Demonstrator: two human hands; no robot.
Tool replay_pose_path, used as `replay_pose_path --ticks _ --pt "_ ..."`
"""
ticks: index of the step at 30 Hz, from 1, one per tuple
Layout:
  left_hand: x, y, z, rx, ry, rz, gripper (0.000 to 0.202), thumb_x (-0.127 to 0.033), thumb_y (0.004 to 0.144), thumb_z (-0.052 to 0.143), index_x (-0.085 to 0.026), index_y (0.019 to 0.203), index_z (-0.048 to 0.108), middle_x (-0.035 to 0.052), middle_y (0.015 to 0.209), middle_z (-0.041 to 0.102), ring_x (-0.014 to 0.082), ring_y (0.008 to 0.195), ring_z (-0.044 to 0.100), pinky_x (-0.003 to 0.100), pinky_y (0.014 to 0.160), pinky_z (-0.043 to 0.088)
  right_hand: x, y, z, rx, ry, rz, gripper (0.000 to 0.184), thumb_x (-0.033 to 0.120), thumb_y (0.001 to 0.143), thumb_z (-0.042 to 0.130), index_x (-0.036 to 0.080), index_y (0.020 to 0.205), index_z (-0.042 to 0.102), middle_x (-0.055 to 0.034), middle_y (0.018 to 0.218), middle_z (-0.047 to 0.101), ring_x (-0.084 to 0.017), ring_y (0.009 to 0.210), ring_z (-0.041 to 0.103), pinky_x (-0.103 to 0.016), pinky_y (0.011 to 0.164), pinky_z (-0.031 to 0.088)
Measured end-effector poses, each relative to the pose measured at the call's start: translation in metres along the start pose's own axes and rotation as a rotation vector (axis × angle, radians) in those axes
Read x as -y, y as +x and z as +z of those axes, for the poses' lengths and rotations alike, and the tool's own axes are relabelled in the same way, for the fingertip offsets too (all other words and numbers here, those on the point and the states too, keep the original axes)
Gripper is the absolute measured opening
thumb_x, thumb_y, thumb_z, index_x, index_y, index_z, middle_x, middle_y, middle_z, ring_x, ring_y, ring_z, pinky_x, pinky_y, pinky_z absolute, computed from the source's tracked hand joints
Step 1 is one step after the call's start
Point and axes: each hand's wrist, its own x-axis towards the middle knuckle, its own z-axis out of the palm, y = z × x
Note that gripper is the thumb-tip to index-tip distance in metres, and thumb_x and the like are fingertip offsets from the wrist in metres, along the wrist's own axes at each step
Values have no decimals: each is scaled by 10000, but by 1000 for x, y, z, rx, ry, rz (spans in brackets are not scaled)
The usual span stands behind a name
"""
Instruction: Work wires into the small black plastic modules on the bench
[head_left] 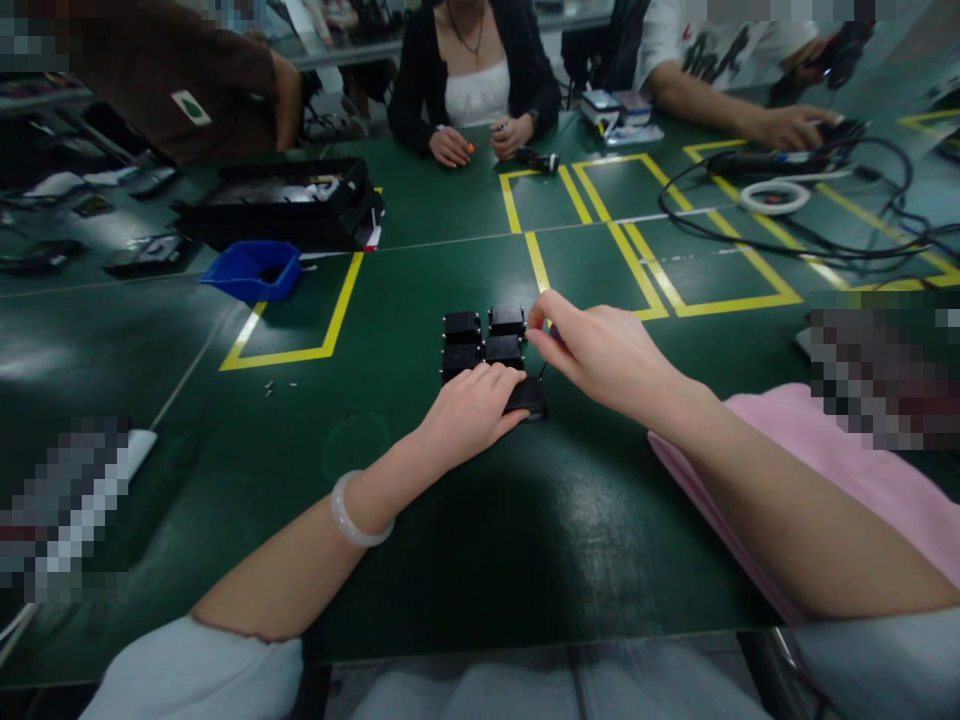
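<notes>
Near the table's middle stands a small group of black box-shaped parts (462, 326) with shiny metal bits at their corners. My left hand (474, 405) lies over the near part of the group, its fingers curled on top and the thumb along the near side of a flat black piece (529, 398). Just right of the group, my right hand (581, 345) is closed in a pinch, fingertips beside the upper right box (508, 319). A thin dark rod (542, 370) shows below those fingertips; whether the pinch holds it cannot be made out.
Several tiny metal pieces (270, 388) lie to the left. Beyond them are a blue bin (255, 270) and a black tray (285, 195). Black cables (825, 260) coil at the right, above a pink cloth (795, 440). Other people sit across the green table (480, 560).
</notes>
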Motion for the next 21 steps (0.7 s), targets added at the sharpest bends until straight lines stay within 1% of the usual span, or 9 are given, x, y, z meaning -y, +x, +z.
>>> replay_pose_path --ticks 3,5,7,11,13,18,21 --pt "0 0 -1 1 0 -2 363 -375 910 577 -141 1176 498 87 1102 628 233 988 597 343 832 463 0 -1 -1 7 22 9 285 309 945 336 186 1143 499 -19 761 660 -151 595 542 -257 549 241" --pt "0 1 -1 2 1 0 360 -373 910 576 -141 1174 498 87 1098 629 232 987 599 343 830 464 1 -1 -2 3 42 14 296 294 938 332 179 1164 484 -24 779 664 -147 597 541 -256 557 254" --pt "0 1 -1 1 0 0 357 -371 909 576 -142 1171 499 88 1096 629 231 987 599 341 832 464 1 -2 -2 -6 41 12 297 310 944 325 180 1154 490 -26 777 664 -149 602 545 -258 563 257" --pt "0 1 -1 4 -5 -2 359 -369 909 578 -143 1175 498 89 1104 627 232 990 598 341 836 462 0 -1 -1 -8 -7 7 313 399 961 328 195 1067 540 -25 741 658 -166 617 561 -264 551 229" --pt "0 1 -1 8 -4 -4 368 -372 906 582 -144 1181 497 87 1110 625 235 995 596 343 838 463 0 0 0 0 -9 9 298 384 959 338 196 1076 538 -22 742 659 -165 616 563 -263 548 227" --pt "-1 1 -1 15 -2 -13 370 -375 905 585 -142 1180 501 84 1107 623 238 996 592 347 837 464 0 -1 0 -3 37 9 286 301 942 333 183 1155 481 -20 776 662 -146 597 544 -253 552 247" --pt "-1 1 -1 15 -3 -11 369 -378 909 580 -141 1180 503 87 1107 624 235 991 593 346 836 465 0 -1 -1 -9 13 4 287 342 954 323 188 1114 505 -24 754 655 -148 598 541 -255 550 234"
